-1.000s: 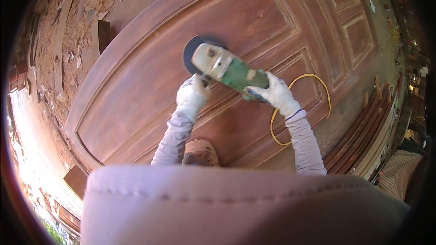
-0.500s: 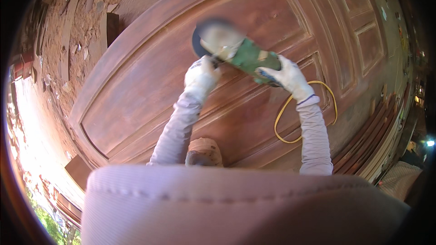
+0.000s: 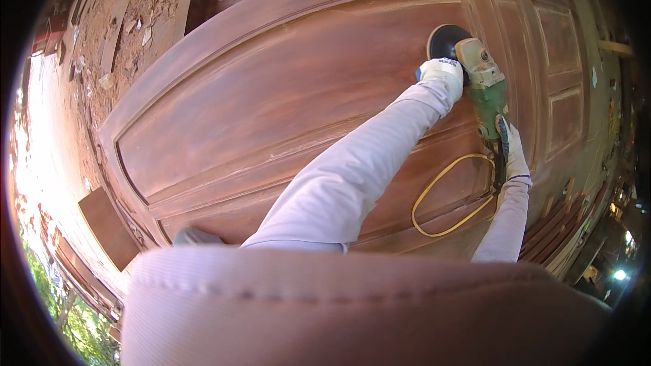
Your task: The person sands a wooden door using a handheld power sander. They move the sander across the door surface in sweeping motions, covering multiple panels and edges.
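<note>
A green angle sander (image 3: 489, 100) with a pale metal head and a round black disc (image 3: 445, 43) is at the far right of a large brown wooden door (image 3: 285, 88). The disc is over the far end of a big recessed panel, beside its moulded edge. My left hand (image 3: 443, 76), in a white work glove, is closed near the sander's head, around its side handle, which is mostly hidden. My right hand (image 3: 514, 149), gloved too, wraps round the rear of the green body. A yellow cord (image 3: 415, 209) loops over the door below the tool.
Long wooden strips (image 3: 553, 230) lie at the right by the door's edge. A dark wood block (image 3: 198, 7) stands on the littered dirt ground (image 3: 102, 41) at the upper left. A brown board (image 3: 108, 229) lies at the lower left.
Both hands have carried the sander from the middle of the panel to the right. The tool has turned so its body points more toward me, and the disc, blurred before, looks sharp.
</note>
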Demonstrator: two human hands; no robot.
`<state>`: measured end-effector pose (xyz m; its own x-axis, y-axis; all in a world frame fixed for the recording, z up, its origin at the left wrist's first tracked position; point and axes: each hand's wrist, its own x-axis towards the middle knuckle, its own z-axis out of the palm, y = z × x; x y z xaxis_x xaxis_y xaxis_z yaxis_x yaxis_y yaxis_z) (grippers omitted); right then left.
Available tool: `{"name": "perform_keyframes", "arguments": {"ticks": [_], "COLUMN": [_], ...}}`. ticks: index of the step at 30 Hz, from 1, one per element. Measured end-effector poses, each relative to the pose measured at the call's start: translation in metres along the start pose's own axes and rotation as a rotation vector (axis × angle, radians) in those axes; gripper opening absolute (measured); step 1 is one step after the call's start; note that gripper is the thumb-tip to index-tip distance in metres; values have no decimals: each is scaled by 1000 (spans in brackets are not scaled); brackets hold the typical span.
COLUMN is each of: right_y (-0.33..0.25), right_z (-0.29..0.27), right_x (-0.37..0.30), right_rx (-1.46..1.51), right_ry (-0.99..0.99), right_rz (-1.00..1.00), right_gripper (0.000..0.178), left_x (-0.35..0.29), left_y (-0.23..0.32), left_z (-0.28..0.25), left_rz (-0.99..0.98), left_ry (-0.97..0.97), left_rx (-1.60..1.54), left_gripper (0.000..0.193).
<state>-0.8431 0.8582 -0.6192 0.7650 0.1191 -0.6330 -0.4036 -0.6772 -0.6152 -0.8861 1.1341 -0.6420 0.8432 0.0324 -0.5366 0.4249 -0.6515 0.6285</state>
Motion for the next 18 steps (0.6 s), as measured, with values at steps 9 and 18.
{"name": "perform_keyframes", "arguments": {"ticks": [9,18], "right_y": [-15,-67], "right_z": [71,234], "right_x": [-39,-102], "right_rx": [-20,-502], "right_ry": [-93,-261], "right_rz": [-45,-315], "right_gripper": [47,69], "left_x": [-74,-226], "left_y": [-79,-239], "left_z": [3,12], "left_rz": [-123,-346], "left_ry": [103,460], "left_rx": [-75,-131], "left_gripper": [27,23]}}
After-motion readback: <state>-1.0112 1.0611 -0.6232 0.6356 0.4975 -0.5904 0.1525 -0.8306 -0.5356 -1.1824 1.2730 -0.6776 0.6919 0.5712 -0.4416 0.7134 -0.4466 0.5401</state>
